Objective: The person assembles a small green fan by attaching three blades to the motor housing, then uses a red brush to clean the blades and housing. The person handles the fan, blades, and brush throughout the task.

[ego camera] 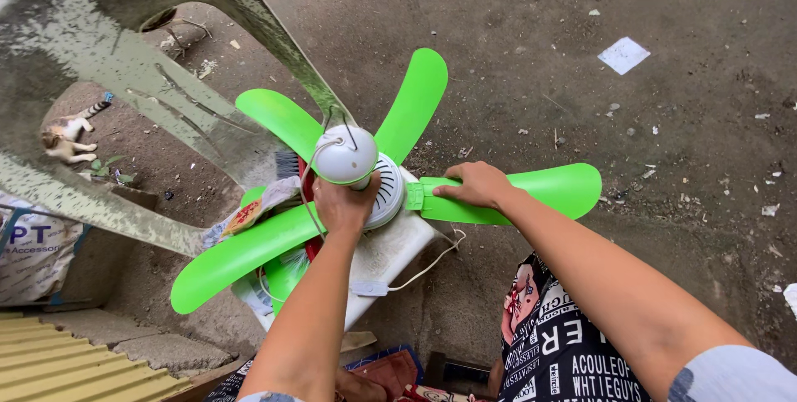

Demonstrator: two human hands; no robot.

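Observation:
A small ceiling fan lies on a white plastic stool (pixel 390 257). Its white round motor housing (pixel 344 155) points up, and several bright green blades (pixel 415 103) spread around it. My left hand (pixel 344 203) grips the housing from below. My right hand (pixel 473 185) presses flat on the root of the right-hand green blade (pixel 556 190), close to the hub. A white cord (pixel 427 265) with an inline switch hangs off the stool's front.
A worn white plastic chair (pixel 124 62) stands at the left over bare dirt ground. A cat (pixel 68 138) lies beyond it. A brush and a wrapper (pixel 249 215) rest under the blades. Yellow corrugated sheet (pixel 66 365) lies bottom left; a paper scrap (pixel 623 54) far right.

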